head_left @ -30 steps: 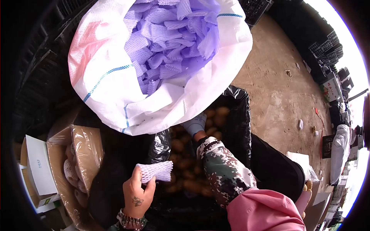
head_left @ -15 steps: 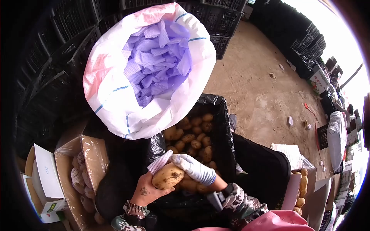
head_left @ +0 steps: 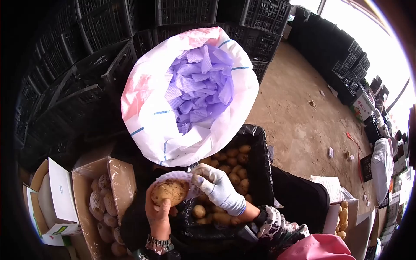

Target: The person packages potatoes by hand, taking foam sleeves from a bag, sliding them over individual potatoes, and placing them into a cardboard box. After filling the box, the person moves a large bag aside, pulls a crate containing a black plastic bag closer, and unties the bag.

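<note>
1. Degree of completion. I judge the potato to be partly sleeved. The foam sleeve lies along its top edge and reaches its right end. The broad face toward me is uncovered, so the covering is incomplete there. The underside is hidden, and I cannot tell how far the foam extends beneath.

2. Surrounding stock. To the left of my left hand, several netted potatoes lie in an open cardboard box. Beyond and to the right of that hand, many bare potatoes lie in a container with a black liner. Ahead of both hands, a white sack stands open, with a large quantity of loose foam sleeves inside.

3. Appearance of the potato. It is oval and yellow-tan. Brown specks and darker patches mark the exposed face; whether these are soil or skin marks cannot be determined. The foam is pale purple with a netted texture.

4. State of the hands. My left hand is bare and closed around the potato: the thumb presses the near face, the fingers support the left side. My right hand, in a pale glove, is just beside the potato's right end, with thumb and fingertips pinching the edge of the sleeve. The glove partly conceals that contact.
</note>
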Tool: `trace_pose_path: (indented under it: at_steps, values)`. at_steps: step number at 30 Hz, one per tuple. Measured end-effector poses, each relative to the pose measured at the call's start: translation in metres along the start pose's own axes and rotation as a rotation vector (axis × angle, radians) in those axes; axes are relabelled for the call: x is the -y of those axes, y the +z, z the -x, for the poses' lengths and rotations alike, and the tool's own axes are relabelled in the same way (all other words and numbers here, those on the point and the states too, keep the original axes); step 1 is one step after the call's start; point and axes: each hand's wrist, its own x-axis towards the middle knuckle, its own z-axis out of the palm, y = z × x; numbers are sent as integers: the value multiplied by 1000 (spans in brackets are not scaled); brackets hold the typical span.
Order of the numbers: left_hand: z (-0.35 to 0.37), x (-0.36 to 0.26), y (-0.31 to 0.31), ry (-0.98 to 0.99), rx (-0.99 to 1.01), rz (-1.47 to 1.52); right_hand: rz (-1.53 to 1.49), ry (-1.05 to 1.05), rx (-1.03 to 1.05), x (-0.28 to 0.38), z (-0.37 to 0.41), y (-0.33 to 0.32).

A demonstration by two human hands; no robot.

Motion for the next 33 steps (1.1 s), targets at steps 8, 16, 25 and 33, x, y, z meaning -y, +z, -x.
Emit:
trace_pose_path:
  at_steps: [8,16,25,33]
  values:
    - [-19,-11,-22,28,-351,-87,806,-465,-303,-2,-175,-39]
    - [-27,-10,-29,-116,-297,251,972,-366,-294,-72,-206,-73]
    - [-50,-13,-153,9,-527,787,1342,-53,189,-105,-196,-105]
    - [8,-48,-123,123,-339,109,842,-566,-185,22,-93,60]
